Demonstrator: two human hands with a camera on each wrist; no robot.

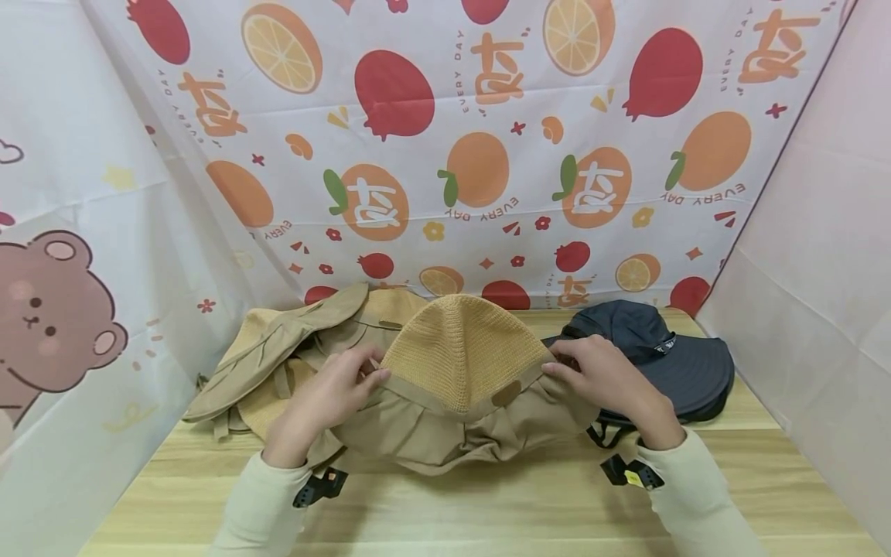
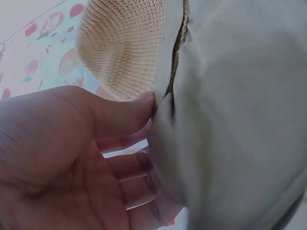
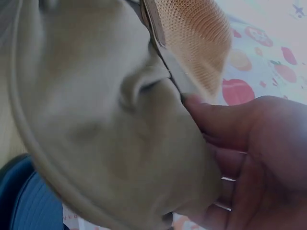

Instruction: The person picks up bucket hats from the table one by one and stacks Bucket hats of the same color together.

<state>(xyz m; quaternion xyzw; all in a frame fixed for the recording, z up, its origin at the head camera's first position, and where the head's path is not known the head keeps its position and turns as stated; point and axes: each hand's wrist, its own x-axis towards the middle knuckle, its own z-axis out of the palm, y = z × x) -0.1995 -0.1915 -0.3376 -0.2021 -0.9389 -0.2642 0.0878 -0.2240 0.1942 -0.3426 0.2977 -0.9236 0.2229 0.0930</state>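
A sun hat [image 1: 455, 352] with a tan knitted crown and a khaki cloth brim is held up in front of me, over the table. My left hand [image 1: 341, 387] pinches its band at the left side, thumb on the near face. On the opposite side my right hand [image 1: 602, 379] pinches the band in the same way. The left wrist view shows the thumb pressing the seam between crown and brim [image 2: 240, 115]. In the right wrist view the brim [image 3: 115, 124] hangs down in soft folds, and the fingertips behind it are hidden.
More khaki and tan hats [image 1: 264, 363] lie heaped at the left. Dark navy hats [image 1: 661, 371] with wide brims sit stacked at the right, a strap hanging from them. A fruit-print cloth [image 1: 480, 170] stands behind the wooden table [image 1: 445, 518].
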